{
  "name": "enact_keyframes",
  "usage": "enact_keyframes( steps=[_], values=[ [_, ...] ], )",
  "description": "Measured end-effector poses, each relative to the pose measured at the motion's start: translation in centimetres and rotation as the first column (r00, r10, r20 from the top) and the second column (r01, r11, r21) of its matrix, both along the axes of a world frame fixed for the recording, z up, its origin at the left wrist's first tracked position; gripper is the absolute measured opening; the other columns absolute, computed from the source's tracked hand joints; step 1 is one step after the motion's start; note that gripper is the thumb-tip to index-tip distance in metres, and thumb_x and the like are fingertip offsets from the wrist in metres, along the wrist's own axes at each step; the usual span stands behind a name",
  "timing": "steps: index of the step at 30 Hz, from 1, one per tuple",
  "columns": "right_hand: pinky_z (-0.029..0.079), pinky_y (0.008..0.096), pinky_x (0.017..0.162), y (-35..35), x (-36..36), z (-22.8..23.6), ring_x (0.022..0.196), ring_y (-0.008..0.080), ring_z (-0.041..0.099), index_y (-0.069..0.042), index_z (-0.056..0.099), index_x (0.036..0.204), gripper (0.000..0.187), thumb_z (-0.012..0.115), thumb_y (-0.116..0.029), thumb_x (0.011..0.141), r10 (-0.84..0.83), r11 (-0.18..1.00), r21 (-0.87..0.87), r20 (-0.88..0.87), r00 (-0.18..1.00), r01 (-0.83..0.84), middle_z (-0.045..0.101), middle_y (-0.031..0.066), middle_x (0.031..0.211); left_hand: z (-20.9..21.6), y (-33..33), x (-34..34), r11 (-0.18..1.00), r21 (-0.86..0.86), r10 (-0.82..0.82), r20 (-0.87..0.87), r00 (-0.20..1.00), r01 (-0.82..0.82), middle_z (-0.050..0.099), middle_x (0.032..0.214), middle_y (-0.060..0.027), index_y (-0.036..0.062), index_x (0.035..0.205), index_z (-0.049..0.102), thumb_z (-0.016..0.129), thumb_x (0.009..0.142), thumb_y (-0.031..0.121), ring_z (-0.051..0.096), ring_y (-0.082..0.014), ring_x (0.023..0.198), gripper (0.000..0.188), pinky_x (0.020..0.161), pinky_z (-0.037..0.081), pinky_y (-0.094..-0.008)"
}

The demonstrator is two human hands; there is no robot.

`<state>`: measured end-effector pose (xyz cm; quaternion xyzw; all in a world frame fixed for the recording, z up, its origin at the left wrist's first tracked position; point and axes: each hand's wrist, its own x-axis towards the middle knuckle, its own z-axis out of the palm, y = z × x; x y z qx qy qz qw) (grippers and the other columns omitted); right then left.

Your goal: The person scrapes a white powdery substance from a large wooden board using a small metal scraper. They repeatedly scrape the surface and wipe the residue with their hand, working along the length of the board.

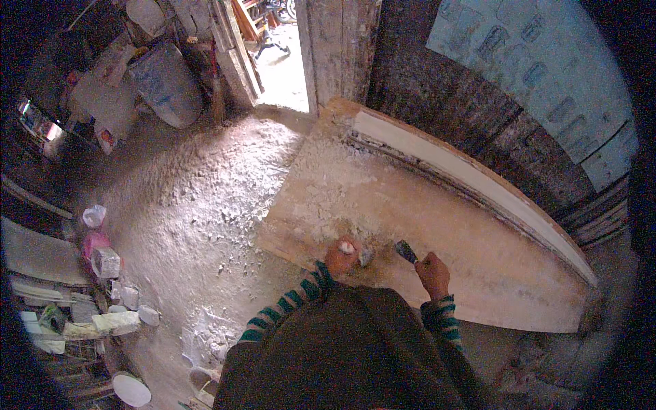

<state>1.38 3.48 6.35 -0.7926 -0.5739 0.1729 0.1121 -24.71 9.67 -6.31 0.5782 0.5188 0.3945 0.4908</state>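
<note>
Can barely make out the pale lump (346, 247) at the left hand (337, 261); cannot tell whether held or merely touched. Can count one scraper (405, 251), partly covered, and one board (444, 229). Curls the left hand partway; closes the right hand (433, 275) around the scraper, over the board.

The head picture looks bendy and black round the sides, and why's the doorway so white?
Head view: the fisheye lens likely curves the wooden board; the rim falls to black; bright outside light washes out the doorway; grain speckles the shadows.
</note>
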Motion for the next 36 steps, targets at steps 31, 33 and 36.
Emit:
enact_keyframes(
  steps=[31,33,36],
  values=[
    [0.045,0.0453,0.063,13.1,-14.7,3.4,0.075,0.0358,0.059,-0.005,0.055,0.079,0.032,0.06,-0.036,0.076,0.407,0.909,0.136,-0.094,0.909,-0.393,0.06,0.0162,0.078,2.3,-1.2,-1.7,0.995,-0.053,-0.074,0.211,0.975,0.087,0.061,0.079,-0.0047,0.0073,0.086,0.057,0.064,0.075,0.006,0.058,-0.016,0.07,0.013,0.065,0.049,-0.0302],
    [0.044,0.0446,0.06,10.9,-10.0,3.8,0.071,0.0359,0.058,-0.005,0.055,0.078,0.033,0.063,-0.037,0.075,0.314,0.943,0.155,-0.13,0.941,-0.293,0.059,0.0161,0.074,2.5,-0.1,2.3,0.99,-0.074,-0.092,0.323,0.942,0.122,0.06,0.077,-0.0045,0.0079,0.084,0.056,0.063,0.076,0.007,0.057,-0.0153,0.069,0.011,0.064,0.048,-0.0294],
    [0.043,0.0433,0.058,7.0,-4.2,2.3,0.069,0.0357,0.058,-0.005,0.054,0.078,0.035,0.065,-0.038,0.074,0.089,0.995,0.064,-0.103,0.991,-0.083,0.059,0.0154,0.071,3.0,2.4,4.2,0.997,-0.028,-0.064,0.32,0.945,0.077,0.057,0.073,-0.0038,0.0083,0.082,0.055,0.062,0.077,0.006,0.055,-0.0143,0.066,0.01,0.062,0.047,-0.0288]
  ],
)
